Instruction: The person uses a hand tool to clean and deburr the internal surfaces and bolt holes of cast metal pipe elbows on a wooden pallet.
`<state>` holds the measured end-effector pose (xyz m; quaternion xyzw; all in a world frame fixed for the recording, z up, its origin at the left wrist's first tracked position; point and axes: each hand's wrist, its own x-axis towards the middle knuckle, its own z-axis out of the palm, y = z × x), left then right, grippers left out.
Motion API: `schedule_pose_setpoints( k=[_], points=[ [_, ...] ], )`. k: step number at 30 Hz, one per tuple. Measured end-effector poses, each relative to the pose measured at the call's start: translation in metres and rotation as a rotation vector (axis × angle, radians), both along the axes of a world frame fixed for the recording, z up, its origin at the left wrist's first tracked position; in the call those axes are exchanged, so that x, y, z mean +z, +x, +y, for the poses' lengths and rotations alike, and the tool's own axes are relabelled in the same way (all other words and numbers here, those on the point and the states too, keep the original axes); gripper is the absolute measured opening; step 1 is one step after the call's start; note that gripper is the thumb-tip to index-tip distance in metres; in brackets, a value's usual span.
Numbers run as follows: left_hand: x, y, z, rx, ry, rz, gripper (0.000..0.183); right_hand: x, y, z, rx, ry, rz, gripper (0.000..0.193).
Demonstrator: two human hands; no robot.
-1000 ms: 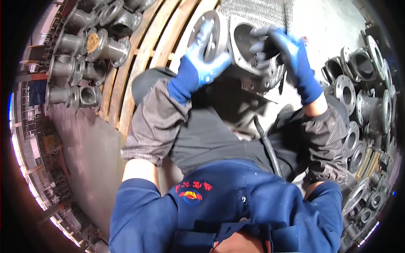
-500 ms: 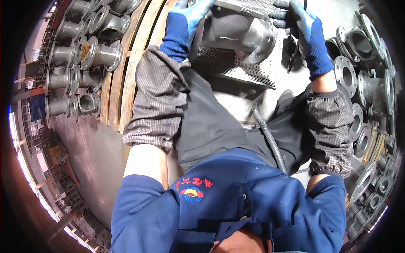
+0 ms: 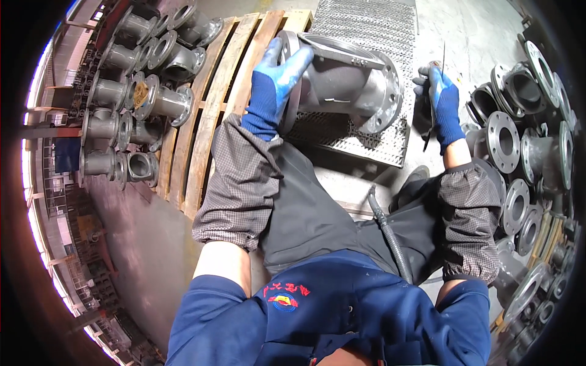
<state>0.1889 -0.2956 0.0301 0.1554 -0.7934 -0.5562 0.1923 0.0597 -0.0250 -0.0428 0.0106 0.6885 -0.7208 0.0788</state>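
Note:
A grey flanged pipe tee (image 3: 342, 82) lies on its side on a perforated metal plate (image 3: 372, 18). My left hand (image 3: 278, 76), in a blue glove, grips its left flange, fingers and thumb to either side of the rim. Well to the right of the casting, my right hand (image 3: 438, 88) is closed, its glove blue with dark fingertips. A dark tool (image 3: 423, 119) shows beside and below that hand, and a thin dark rod or cord sticks up past the fingers. What kind of tool it is, I cannot make out.
A wooden pallet (image 3: 226, 79) is at the left, with several grey flanged fittings (image 3: 171, 104) beyond it. More flanged castings (image 3: 503, 141) are stacked close on the right. A ribbed hose (image 3: 390, 238) runs up between my legs.
My right hand has moved away from the tee's right flange, and its spread fingers have closed by the dark tool. My left hand stays on the left flange. The whole view has shifted.

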Motion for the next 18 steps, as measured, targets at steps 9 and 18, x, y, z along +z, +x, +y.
schedule_pose_setpoints(
  k=[9,18],
  points=[
    [-0.012,0.021,-0.022,-0.186,-0.351,0.169,0.041,-0.03,0.039,-0.018,0.127,0.053,-0.232,0.047],
    [-0.003,0.024,-0.011,-0.074,0.471,0.056,0.052,-0.047,0.063,-0.038,0.112,-0.044,-0.17,0.046]
  ],
)
